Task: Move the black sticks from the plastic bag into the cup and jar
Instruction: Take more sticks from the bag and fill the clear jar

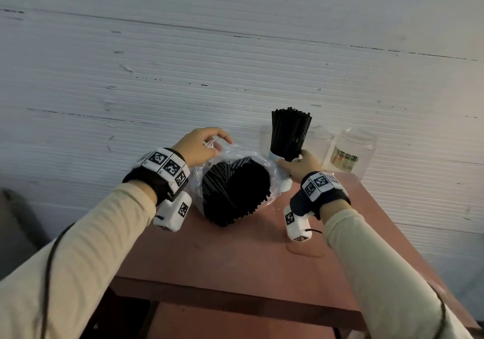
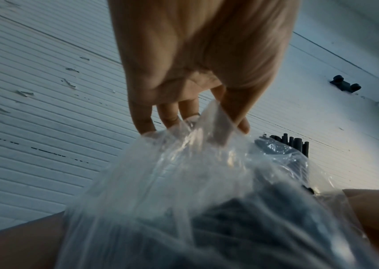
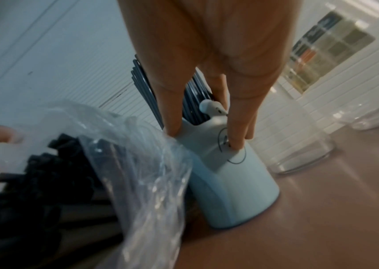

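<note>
Left hand (image 1: 200,147) pinches plastic bag (image 1: 237,179) rim at 10 o'clock, black sticks (image 1: 235,190) inside. Right hand (image 1: 298,164) grips cup (image 3: 227,182), already stick-filled, at bag's 2 o'clock. Jar (image 1: 352,152) empty at 3. Risk: tall load tips cup, or bag slumps, spilling sticks.

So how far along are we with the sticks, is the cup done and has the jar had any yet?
Done: the blue cup holds a full, upright bunch of sticks. In hand: the right hand steadies the cup at its rim, and the left hand pinches the plastic bag open. Left: the bag still holds a thick bundle, and the labelled jar and the clear jar beside it look empty.
</note>
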A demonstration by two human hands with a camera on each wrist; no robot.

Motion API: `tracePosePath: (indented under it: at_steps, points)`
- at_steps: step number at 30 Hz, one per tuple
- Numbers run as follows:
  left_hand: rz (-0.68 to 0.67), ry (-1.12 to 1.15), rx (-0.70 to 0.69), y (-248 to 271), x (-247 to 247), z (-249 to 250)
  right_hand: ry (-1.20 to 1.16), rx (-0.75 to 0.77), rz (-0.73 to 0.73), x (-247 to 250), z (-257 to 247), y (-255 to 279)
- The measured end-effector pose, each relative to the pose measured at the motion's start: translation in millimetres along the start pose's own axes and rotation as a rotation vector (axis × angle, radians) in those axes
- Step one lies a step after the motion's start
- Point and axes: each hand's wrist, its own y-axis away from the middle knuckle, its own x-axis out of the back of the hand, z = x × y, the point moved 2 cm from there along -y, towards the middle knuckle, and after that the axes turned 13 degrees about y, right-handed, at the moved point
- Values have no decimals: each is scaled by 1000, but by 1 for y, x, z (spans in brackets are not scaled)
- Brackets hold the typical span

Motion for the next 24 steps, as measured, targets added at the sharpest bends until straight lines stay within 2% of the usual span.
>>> tracePosePath:
  at_steps: [8, 12, 15, 24]
  points:
    - [-40, 111, 1, -1, -3, -9, -49, 2, -47, 0, 1, -8]
    - [-55, 114, 11, -7, -10, -11, -34, 42, 124, 25, 17, 5]
    - [-52, 108, 13, -12, -13, -11, -31, 7, 246, 37, 28, 6]
    - [-70, 60, 26, -20, -16, -7, -67, -186, 155, 32, 23, -15]
